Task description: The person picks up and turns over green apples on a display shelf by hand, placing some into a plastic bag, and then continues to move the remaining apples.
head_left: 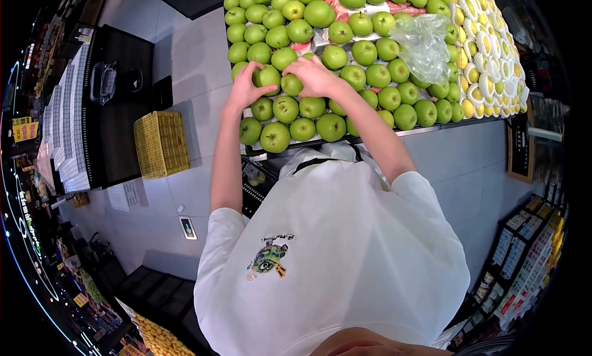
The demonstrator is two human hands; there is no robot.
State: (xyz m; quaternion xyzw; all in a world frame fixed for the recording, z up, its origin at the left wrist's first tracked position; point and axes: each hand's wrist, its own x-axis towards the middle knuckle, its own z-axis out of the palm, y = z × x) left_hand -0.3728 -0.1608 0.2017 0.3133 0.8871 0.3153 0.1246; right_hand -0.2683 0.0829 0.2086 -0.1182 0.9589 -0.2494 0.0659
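Note:
Rows of green apples (332, 126) cover the near part of a display stand. My left hand (245, 90) curves round one green apple (266, 78), thumb on its near side and fingers on its far side. Beside it, my right hand (316, 77) has its thumb and fingers about a smaller green apple (291, 85). Both apples are among the others at the left of the display. Part of the right hand's grip is hidden behind the hand itself. A crumpled clear plastic bag (423, 46) lies on the apples to the right.
Yellow fruit in white foam nets (487, 54) fills the display's right end. A yellow woven basket (161, 144) stands on the floor to the left, near a dark shelf unit (117, 134). At lower right is a rack of packaged goods (515, 251).

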